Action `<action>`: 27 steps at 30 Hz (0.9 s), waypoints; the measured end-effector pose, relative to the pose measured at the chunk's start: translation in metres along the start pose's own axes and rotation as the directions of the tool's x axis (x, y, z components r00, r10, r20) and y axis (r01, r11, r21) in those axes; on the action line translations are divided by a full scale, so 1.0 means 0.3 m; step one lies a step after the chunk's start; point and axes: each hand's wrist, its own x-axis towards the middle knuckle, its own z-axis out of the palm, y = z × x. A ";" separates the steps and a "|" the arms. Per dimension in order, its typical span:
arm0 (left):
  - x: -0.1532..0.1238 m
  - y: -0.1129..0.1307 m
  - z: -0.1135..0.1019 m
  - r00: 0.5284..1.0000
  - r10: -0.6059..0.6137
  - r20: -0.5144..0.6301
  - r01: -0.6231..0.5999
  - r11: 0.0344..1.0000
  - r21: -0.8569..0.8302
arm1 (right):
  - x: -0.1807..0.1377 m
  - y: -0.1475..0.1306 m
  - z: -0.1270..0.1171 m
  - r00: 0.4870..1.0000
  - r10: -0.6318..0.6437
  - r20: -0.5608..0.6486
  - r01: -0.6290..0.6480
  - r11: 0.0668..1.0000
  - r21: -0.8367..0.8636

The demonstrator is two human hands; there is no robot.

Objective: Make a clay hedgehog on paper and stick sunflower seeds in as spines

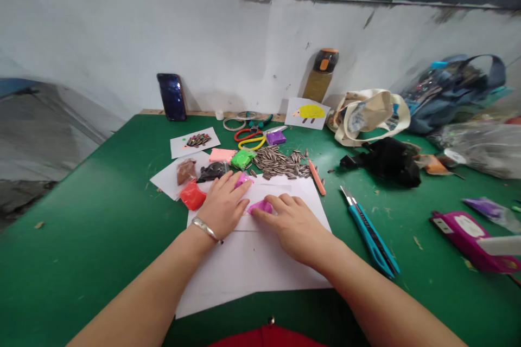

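A flattened piece of purple modelling clay (261, 206) lies on a small white card (244, 223), which rests on larger white sheets (252, 265). My right hand (299, 222) has its thumb and forefinger on either side of this clay, touching it. Over the card's left part my left hand (222, 203), a silver bangle at its wrist, lies with fingers stretched and apart. Close to its fingertips is a purple-pink clay packet (243, 180), partly covered. Red (192, 196), black (214, 171), brown (186, 171) and green clay packets (243, 159) surround the hands' far side.
Sunflower seeds (280, 161) are heaped behind the sheets, beside an orange clay tool (316, 177). A blue utility knife (369, 233) lies at right. Scissors (252, 140), a phone (171, 96), a hedgehog picture (307, 113), a bottle (321, 76) and bags (368, 116) stand farther back.
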 end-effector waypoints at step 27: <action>-0.002 0.001 0.018 1.000 0.021 0.005 -0.021 1.000 0.014 | 0.032 -0.015 0.004 0.999 0.046 0.011 -0.046 0.999 0.005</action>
